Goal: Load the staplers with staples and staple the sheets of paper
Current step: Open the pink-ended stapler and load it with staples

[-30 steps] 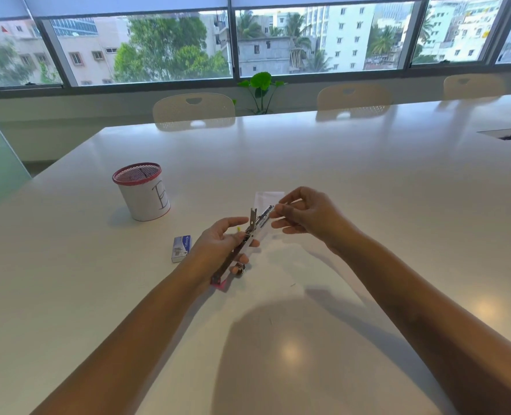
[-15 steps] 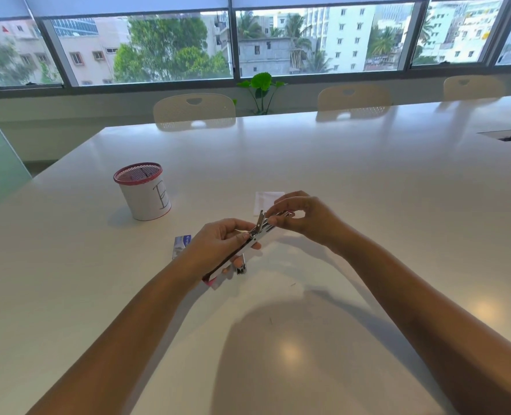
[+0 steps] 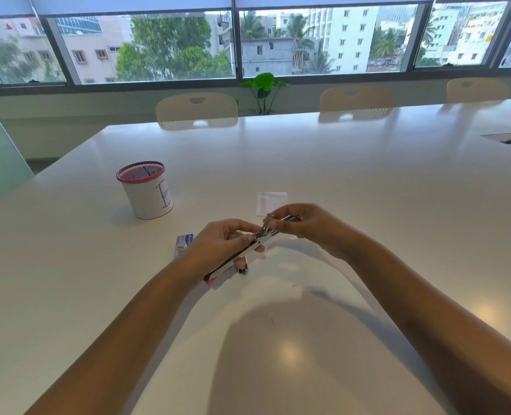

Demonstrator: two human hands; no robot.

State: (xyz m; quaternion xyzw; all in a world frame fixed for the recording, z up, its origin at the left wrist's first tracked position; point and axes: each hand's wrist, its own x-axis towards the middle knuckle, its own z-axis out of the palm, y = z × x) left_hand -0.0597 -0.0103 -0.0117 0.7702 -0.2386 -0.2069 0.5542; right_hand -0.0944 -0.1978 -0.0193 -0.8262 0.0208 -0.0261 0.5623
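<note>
A small metal stapler (image 3: 242, 259) with a pink rear end is held above the white table (image 3: 368, 181), its top swung open. My left hand (image 3: 221, 245) grips its body from the left. My right hand (image 3: 305, 224) pinches the raised front part of the stapler with thumb and fingers; whether staples are between them I cannot tell. A small folded stack of white paper (image 3: 270, 202) lies flat just beyond my right hand. A blue and grey staple box (image 3: 183, 244) rests on the table, partly hidden behind my left hand.
A white cup with a red mesh rim (image 3: 146, 190) stands at the left. Tiny loose staple bits (image 3: 273, 322) lie on the table near me. Beige chairs (image 3: 196, 110) line the far edge under the windows. A cable slot (image 3: 509, 137) sits at the right.
My right hand has come in from the stapler's far tip and closed on its raised front. The stapler has tilted flatter and shifted slightly right in my left hand.
</note>
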